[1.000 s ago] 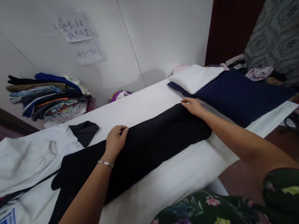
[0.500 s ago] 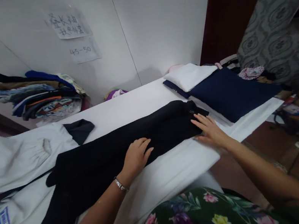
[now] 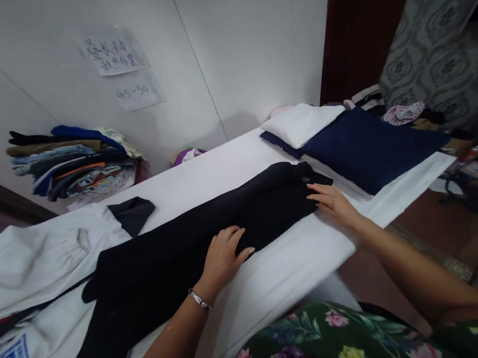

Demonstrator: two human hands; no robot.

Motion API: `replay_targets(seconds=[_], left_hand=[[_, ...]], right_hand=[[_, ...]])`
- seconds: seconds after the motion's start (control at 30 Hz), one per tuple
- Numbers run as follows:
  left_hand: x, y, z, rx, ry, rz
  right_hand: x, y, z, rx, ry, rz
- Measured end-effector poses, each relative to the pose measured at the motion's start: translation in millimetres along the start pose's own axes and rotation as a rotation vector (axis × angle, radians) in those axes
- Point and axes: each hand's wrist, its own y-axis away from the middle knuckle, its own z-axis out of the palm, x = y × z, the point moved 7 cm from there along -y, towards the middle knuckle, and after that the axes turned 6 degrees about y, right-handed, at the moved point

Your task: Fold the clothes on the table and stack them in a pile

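Both your hands rest on the black garment (image 3: pixel 156 261) — the left hand (image 3: pixel 222 256) with fingers slightly parted and thumb apart, lying across its near edge, the right hand (image 3: pixel 331 203) with fingers loosely spread, their tips at its right end near a small collar label (image 3: pixel 306 179). Neither shows a pinch of cloth. The garment lies lengthwise in a long strip on the white surface (image 3: pixel 201 176), between the gathered white garment (image 3: pixel 40 257) at left and the navy cloth (image 3: pixel 371 143) at right.

You look to be smoothing and squaring the strip. As I judge it, the next move calls for a firm hold on one end and a sweep of the ripples out of the upper layer, so that a fold would lie straight.

Your tightest edge is at left: the garment's upper corner meets the white garment, and whether it overlaps or only touches I cannot tell. At right, a narrow pale gap parts the collar end from the navy cloth. Beyond the far edge, a broad white band gives you room — the near side has less, with the surface's front corner just below your right hand.
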Motion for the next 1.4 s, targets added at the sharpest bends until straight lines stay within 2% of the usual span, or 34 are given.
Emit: replay_targets(seconds=[0.13,0.27,0.5,0.6,0.7,0.8,0.97,1.13,1.23,1.4], left_hand=[[5,2,-3,-0.023,-0.036,0.042],[-1,2,-8,-0.011,-0.068,-0.002],[1,15,0,-0.043,-0.029,0.043],[-1,23,-3,0.003,-0.032,0.045],[-11,30,-7,0.071,-0.08,0.014],[-21,36,-5,0.08,-0.124,0.012],[-33,46,3,0.026,-0.127,0.072],[-31,53,5,0.017,-0.136,0.086],[-21,49,-7,0.054,-0.112,0.08],[-15,19,-52,0.224,-0.091,0.044]], right_hand=[[2,5,-5,0.019,-0.028,0.014],[4,6,-6,0.034,0.006,0.022],[13,18,8,-0.084,-0.034,0.055],[4,17,0,-0.113,-0.065,0.068],[-17,10,-8,-0.134,-0.04,0.05],[-35,2,-4,-0.185,0.014,0.003],[-34,2,13,-0.282,0.047,-0.017],[-35,9,10,-0.316,0.025,-0.003],[-44,4,3,-0.304,0.035,0.011],[-82,-33,0,-0.2,0.027,-0.006]])
